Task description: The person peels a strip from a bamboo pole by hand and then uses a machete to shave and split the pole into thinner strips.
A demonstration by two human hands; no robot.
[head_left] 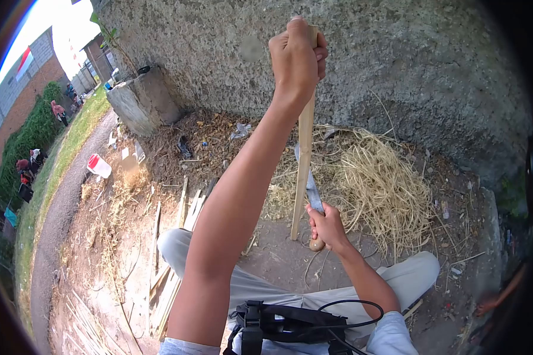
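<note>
My left hand (294,56) is raised high and closed around the top of a long bamboo strip (305,133). The strip stands nearly upright, its lower end by the ground between my knees. Lower down, my right hand (327,229) grips a large knife (314,195) by its wooden handle. Its blade points up and away from me and crosses behind the strip, which hides part of it. To the right of the blade lies a heap of thin bamboo shavings (388,189).
A rough wall (367,65) rises ahead, with a concrete block (142,100) at its left. Cut bamboo strips (166,302) lie beside my left leg. A red-and-white container (99,166) rests near the path (65,195). Several people are far left; another person's hand (487,305) shows at right.
</note>
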